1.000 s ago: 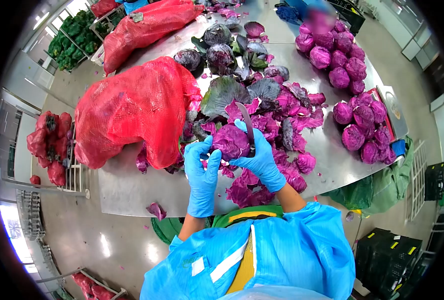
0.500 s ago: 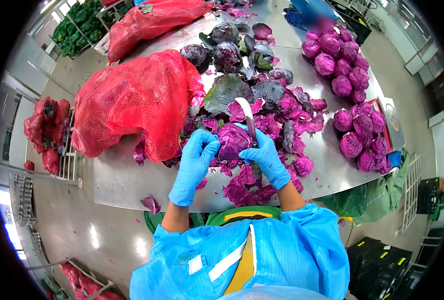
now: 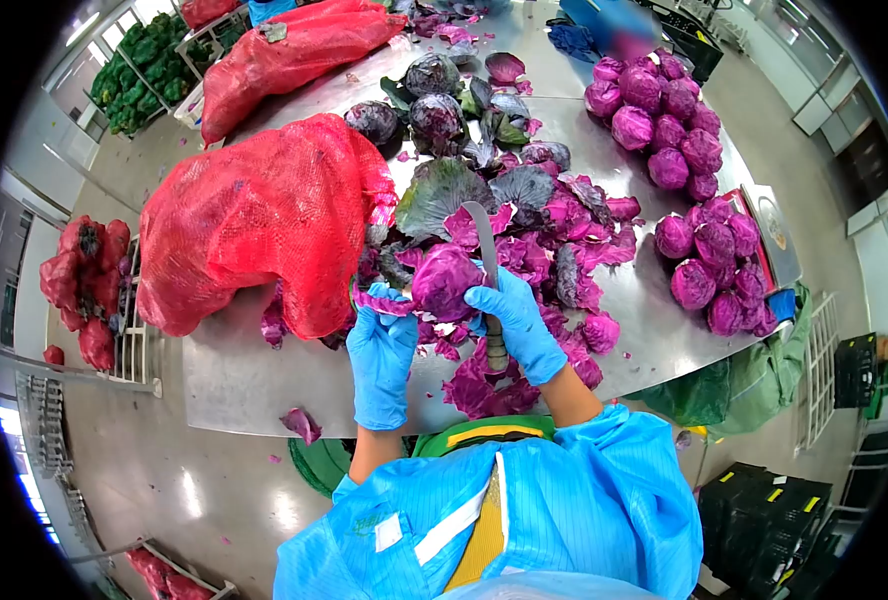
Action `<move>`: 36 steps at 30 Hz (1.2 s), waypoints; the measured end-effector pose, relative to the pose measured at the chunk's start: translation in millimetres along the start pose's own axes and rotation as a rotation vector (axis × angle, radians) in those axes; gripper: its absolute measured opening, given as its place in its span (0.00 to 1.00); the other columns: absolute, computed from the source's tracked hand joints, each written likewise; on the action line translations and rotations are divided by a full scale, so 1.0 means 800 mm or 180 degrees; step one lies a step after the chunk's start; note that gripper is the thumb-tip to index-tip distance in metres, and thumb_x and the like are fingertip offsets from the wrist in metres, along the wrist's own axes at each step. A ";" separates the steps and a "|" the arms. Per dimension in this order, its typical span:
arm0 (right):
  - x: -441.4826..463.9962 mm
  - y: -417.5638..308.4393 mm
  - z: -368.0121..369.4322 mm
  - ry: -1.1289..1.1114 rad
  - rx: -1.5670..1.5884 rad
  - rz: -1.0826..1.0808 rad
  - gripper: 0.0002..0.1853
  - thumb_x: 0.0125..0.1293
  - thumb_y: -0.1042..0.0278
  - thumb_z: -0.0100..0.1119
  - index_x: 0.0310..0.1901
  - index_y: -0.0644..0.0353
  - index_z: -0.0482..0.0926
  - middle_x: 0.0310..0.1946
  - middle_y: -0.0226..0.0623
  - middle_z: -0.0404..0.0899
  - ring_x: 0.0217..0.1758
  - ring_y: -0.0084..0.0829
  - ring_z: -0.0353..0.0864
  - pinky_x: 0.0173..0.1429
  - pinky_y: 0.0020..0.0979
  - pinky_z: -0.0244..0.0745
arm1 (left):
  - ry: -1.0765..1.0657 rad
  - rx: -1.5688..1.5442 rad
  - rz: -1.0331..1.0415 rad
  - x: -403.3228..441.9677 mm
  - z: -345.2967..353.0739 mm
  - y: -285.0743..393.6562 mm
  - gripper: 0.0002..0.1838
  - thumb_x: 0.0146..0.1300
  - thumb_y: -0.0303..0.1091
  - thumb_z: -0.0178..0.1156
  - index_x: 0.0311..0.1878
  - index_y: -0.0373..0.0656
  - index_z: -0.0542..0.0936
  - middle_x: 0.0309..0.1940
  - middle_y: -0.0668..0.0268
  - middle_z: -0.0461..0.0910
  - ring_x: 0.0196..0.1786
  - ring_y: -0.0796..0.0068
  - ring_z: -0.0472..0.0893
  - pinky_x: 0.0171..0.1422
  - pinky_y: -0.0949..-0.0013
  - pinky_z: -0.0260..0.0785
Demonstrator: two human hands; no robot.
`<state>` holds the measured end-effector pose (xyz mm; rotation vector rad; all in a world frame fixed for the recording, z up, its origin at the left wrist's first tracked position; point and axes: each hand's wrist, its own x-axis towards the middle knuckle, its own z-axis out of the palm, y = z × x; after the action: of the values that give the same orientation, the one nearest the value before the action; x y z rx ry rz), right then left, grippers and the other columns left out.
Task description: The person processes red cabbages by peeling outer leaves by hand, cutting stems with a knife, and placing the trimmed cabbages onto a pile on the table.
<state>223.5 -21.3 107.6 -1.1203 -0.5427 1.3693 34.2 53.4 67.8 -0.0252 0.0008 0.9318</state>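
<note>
A round purple cabbage (image 3: pixel 446 284) is held over the metal table between my two blue-gloved hands. My left hand (image 3: pixel 382 350) pinches a loose purple leaf (image 3: pixel 384 303) at the cabbage's left side. Against the right side of the cabbage is my right hand (image 3: pixel 517 322), closed on a knife (image 3: pixel 486 246) as well. The curved blade points away from me, and the handle shows below the fingers. Loose purple leaves (image 3: pixel 484 383) lie under and around both hands. Dark outer leaves (image 3: pixel 444 197) rest just beyond the cabbage.
A full red mesh bag (image 3: pixel 264 225) lies at the left, another (image 3: pixel 294 55) behind it. Untrimmed cabbages (image 3: pixel 437 118) sit beyond the leaves. Two piles of peeled cabbages (image 3: pixel 667 115) (image 3: pixel 716 262) stand at the right, by a scale (image 3: pixel 770 235). A blurred person is at the far side.
A leaf has come away from the cabbage in my left hand, which has moved slightly down and left. My right hand still has the knife.
</note>
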 end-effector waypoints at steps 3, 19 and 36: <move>0.000 0.001 0.014 0.0286 -0.0884 -0.0747 0.38 0.53 0.59 0.76 0.63 0.65 0.71 0.40 0.32 0.81 0.37 0.27 0.82 0.43 0.25 0.80 | 0.0186 0.0074 0.0111 -0.004 -0.025 0.017 0.14 0.74 0.38 0.51 0.52 0.37 0.75 0.42 0.62 0.78 0.34 0.78 0.71 0.33 0.73 0.65; -0.017 -0.007 -0.030 0.0559 -0.3591 -0.1334 0.57 0.45 0.41 0.76 0.72 0.61 0.59 0.61 0.54 0.71 0.64 0.47 0.73 0.66 0.40 0.70 | 0.0069 0.6698 0.1965 -0.016 0.047 -0.014 0.37 0.54 0.34 0.70 0.67 0.39 0.67 0.63 0.57 0.69 0.56 0.63 0.74 0.61 0.63 0.70; -0.004 0.017 -0.015 0.0708 -0.3911 -0.3834 0.25 0.61 0.68 0.65 0.60 0.64 0.74 0.56 0.45 0.79 0.47 0.38 0.85 0.37 0.32 0.79 | 0.0018 0.6412 0.1762 0.016 0.031 -0.066 0.44 0.39 0.32 0.76 0.65 0.42 0.71 0.55 0.56 0.71 0.59 0.62 0.73 0.67 0.62 0.65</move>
<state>227.0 -30.3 91.8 -1.4044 -1.6414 -0.2705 83.9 32.7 93.8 1.9055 0.9804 1.1108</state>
